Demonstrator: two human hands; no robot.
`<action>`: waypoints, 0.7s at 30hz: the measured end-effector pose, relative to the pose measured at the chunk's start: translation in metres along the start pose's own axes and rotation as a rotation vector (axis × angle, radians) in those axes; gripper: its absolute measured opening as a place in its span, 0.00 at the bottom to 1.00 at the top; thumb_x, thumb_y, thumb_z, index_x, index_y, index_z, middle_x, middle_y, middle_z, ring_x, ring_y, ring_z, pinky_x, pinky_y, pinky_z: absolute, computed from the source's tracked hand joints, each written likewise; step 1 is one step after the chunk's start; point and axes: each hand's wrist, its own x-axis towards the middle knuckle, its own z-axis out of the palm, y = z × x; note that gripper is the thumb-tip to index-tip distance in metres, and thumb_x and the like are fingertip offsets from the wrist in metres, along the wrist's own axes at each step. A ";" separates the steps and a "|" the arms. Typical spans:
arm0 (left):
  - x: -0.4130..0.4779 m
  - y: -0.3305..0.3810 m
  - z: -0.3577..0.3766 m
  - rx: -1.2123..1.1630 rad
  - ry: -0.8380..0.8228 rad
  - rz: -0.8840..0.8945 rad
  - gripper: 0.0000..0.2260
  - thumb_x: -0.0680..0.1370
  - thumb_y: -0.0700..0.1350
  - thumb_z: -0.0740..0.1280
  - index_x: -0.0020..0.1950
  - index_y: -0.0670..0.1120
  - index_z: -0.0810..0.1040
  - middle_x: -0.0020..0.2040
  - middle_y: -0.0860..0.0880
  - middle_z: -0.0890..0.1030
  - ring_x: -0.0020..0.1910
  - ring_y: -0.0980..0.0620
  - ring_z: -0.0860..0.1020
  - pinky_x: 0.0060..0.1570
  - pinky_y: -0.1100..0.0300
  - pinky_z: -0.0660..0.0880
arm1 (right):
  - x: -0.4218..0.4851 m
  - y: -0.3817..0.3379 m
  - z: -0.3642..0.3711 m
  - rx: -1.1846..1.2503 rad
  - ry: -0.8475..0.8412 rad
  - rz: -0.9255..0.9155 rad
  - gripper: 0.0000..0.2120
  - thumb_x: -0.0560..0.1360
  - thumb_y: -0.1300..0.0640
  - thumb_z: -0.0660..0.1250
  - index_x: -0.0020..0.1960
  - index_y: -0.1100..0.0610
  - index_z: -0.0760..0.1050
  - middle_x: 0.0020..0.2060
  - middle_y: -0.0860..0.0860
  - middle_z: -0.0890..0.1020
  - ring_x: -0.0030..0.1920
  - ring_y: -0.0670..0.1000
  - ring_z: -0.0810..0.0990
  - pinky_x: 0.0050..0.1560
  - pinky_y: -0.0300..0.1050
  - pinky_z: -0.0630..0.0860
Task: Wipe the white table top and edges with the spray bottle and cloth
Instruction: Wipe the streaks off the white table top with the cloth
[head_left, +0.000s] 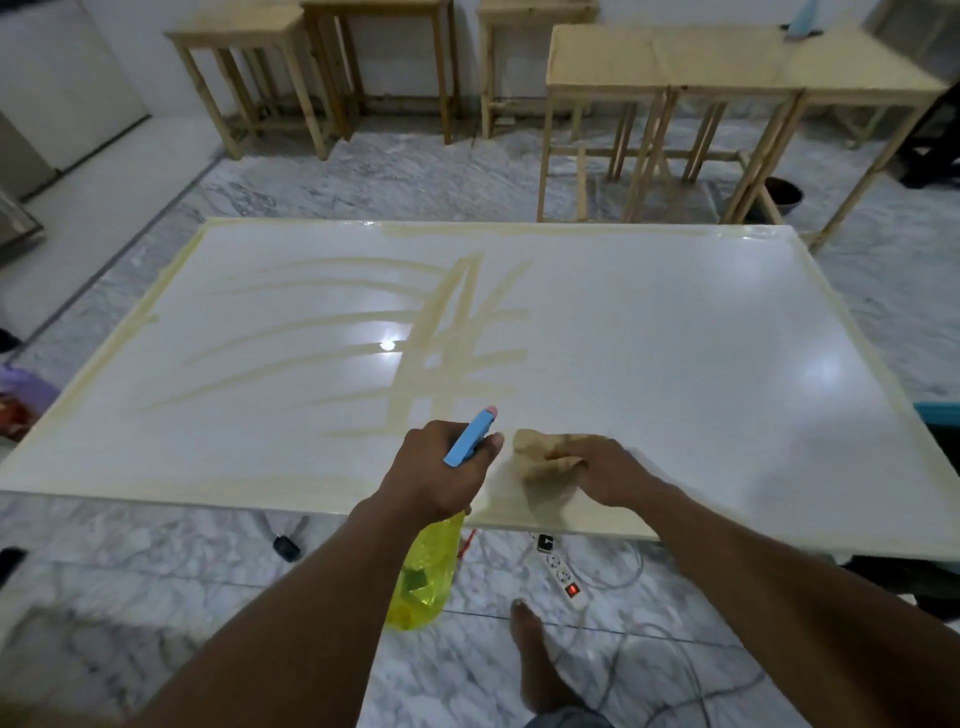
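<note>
Marble floor (156, 571) underfoot, grey-veined. One bare foot (530, 649) stands below and between the two grips. Power strip (563, 579) with a red switch lies on the floor below the right grip, with cables around it.

Left grip (441, 467) is curled round the neck of the spray bottle (426, 571). The yellow see-through body hangs below the grip, off the near table edge. The blue head sticks out above the grip, pointing away over the top.

Right grip (608, 473) is just right of the left, fingers closed down on a bunched tan cloth (540, 452), holding it on the white table (675, 338) close to the near edge. Cloth sits between the two grips, under the right one's fingertips.

Beyond both grips, yellowish streaks (452, 332) cross the left and middle of the top, with a yellowish band along the edges. Past the table, bare wooden tables (727, 62) stand toward the wall.
</note>
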 end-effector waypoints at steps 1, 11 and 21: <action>-0.003 0.001 -0.004 0.013 0.006 0.011 0.23 0.81 0.57 0.68 0.45 0.35 0.78 0.37 0.36 0.81 0.28 0.45 0.85 0.37 0.51 0.82 | 0.000 -0.010 -0.015 0.144 0.040 0.057 0.19 0.76 0.63 0.57 0.60 0.50 0.81 0.59 0.53 0.82 0.60 0.57 0.79 0.55 0.46 0.76; 0.083 0.025 -0.027 0.163 -0.117 0.041 0.20 0.81 0.56 0.67 0.38 0.42 0.73 0.36 0.39 0.80 0.36 0.39 0.85 0.38 0.52 0.79 | 0.088 -0.035 -0.080 1.172 -0.196 0.396 0.18 0.77 0.62 0.64 0.67 0.60 0.74 0.62 0.61 0.80 0.64 0.63 0.78 0.67 0.60 0.72; 0.256 0.025 -0.070 0.183 -0.057 -0.017 0.22 0.81 0.57 0.67 0.33 0.46 0.71 0.26 0.50 0.74 0.23 0.53 0.75 0.27 0.67 0.70 | 0.326 -0.064 -0.211 0.388 -0.016 0.206 0.18 0.76 0.69 0.58 0.62 0.60 0.76 0.57 0.62 0.80 0.55 0.62 0.80 0.57 0.57 0.77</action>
